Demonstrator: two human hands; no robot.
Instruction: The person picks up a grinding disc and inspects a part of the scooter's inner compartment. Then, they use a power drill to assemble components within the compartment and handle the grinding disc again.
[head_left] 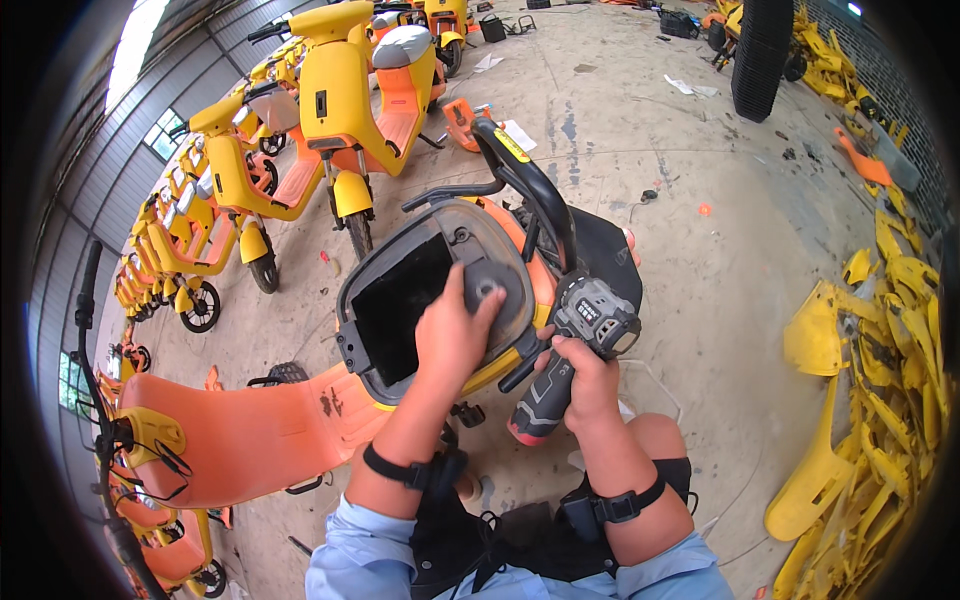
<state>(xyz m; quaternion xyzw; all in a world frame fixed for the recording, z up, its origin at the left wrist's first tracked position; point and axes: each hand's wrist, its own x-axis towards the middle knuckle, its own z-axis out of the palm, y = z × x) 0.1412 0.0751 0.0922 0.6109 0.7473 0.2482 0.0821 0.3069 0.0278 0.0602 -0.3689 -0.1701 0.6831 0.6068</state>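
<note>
In front of me is an orange and yellow scooter with its seat off, showing a grey rim (352, 335) around a dark compartment (402, 310). Over the rim's right side, my left hand (448, 335) has its thumb and a finger around a dark grey rounded piece (500, 283), which is slightly blurred. My right hand (592, 385) is wrapped round the handle of a grey and black cordless power tool (548, 395). Its head (597, 315) lies beside the scooter's black rear rail (545, 200). The tool's tip is hidden from view.
The scooter's orange footboard (250, 435) and black handlebar (90, 290) extend to the left. Rows of yellow scooters (345, 100) stand at the far left. Yellow body panels (870, 430) are heaped at the right, and a tall black stack (763, 60) stands behind.
</note>
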